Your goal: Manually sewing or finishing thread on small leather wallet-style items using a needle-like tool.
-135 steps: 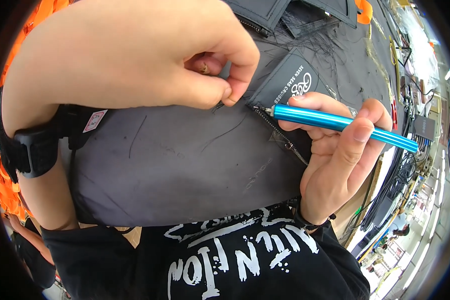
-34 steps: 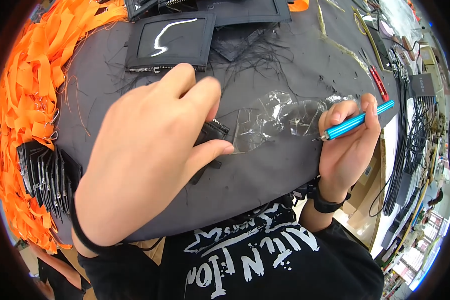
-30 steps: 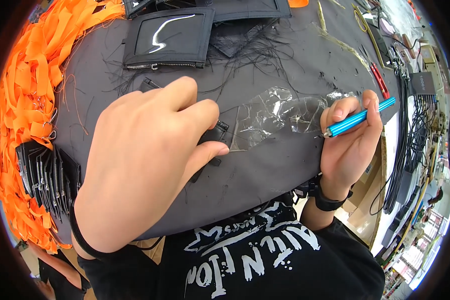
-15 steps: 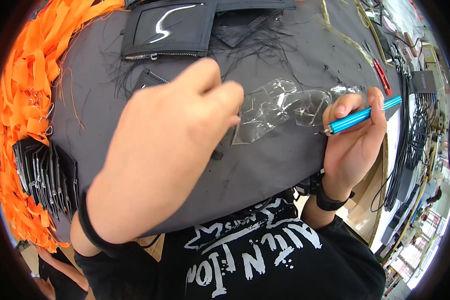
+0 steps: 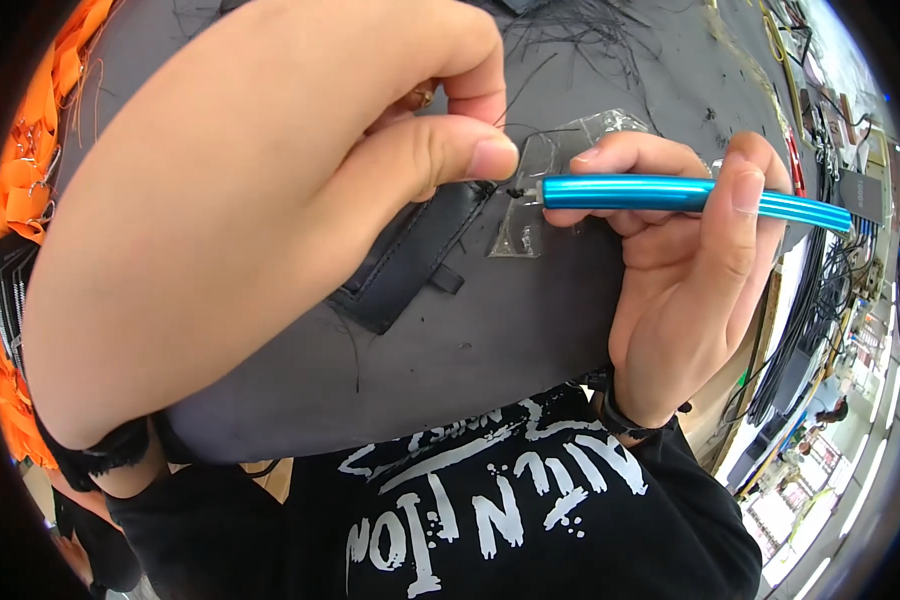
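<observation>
My left hand point(image 5: 370, 150) reaches over a black zip wallet point(image 5: 410, 255), its thumb and forefinger closed at the wallet's zipped corner. The curled fingers and much of the wallet are hidden; whether it rests on the table I cannot tell. Dark threads stick out near the thumb tip. In my right hand point(image 5: 695, 220) is a slim blue metallic pen-shaped tool point(image 5: 630, 193), held level between thumb and fingers. Its pale tip points left, close to the wallet corner and a small dark tuft. Behind the tip lies crumpled clear plastic film point(image 5: 518, 238).
A grey table surface point(image 5: 450, 350) carries scattered black threads point(image 5: 600, 45). Orange straps point(image 5: 35, 150) and a stack of black wallets point(image 5: 8, 290) lie along the left edge. Red-handled snips point(image 5: 796, 165) and black cables point(image 5: 805, 310) are on the right.
My left hand has moved up and toward the tool, and more of the wallet shows beneath it. The tool has turned from slanted to nearly level, its tip closer to the left hand. The view has shifted.
</observation>
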Motion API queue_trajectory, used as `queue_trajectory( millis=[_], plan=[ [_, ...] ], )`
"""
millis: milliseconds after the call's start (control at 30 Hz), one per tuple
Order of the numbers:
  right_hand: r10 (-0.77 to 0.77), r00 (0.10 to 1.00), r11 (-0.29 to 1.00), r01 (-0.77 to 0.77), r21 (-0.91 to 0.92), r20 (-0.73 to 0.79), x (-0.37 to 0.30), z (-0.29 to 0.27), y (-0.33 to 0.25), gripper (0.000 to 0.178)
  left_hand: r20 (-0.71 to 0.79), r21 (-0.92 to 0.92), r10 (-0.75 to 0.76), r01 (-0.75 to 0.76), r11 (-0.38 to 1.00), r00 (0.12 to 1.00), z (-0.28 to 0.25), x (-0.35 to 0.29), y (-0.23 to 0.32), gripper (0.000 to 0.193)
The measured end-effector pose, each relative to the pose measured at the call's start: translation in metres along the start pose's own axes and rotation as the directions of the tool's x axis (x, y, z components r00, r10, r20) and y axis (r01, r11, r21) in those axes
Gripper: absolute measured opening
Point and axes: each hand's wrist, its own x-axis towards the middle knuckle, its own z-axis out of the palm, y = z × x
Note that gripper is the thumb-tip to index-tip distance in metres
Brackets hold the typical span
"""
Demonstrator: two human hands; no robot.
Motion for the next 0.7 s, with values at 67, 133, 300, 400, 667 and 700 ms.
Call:
queue_trajectory(
  millis=[67,133,300,400,667,700],
  plan=[
    [-0.022,0.999,0.996,0.024,-0.081,0.034,0.0,0.0,0.0,0.029,-0.023,-0.001,0.058,-0.058,0.998,0.998,0.005,0.0,0.001,0.012],
    [-0.012,1.0,1.0,0.012,0.007,0.027,-0.001,0.011,-0.009,0.03,-0.008,-0.064,0.091,-0.092,0.994,0.996,0.003,0.002,-0.012,0.013],
    [0.011,1.0,1.0,-0.011,0.006,-0.001,0.001,0.014,-0.011,0.033,0.055,0.144,0.085,-0.092,0.985,0.995,-0.005,0.004,-0.004,0.016],
    [-0.05,0.999,0.974,0.052,-0.219,0.017,0.001,-0.004,0.006,0.035,0.066,0.204,0.064,-0.076,0.976,0.996,-0.005,0.004,-0.004,0.019],
    [-0.073,0.997,0.963,0.073,-0.26,0.009,0.0,0.001,0.002,0.034,0.069,0.231,0.103,-0.117,0.966,0.992,-0.005,0.002,-0.006,0.022],
    [-0.073,0.997,0.963,0.073,-0.259,0.01,-0.001,0.0,0.004,0.034,0.068,0.231,0.102,-0.115,0.966,0.992,-0.005,0.002,-0.005,0.022]
  ],
)
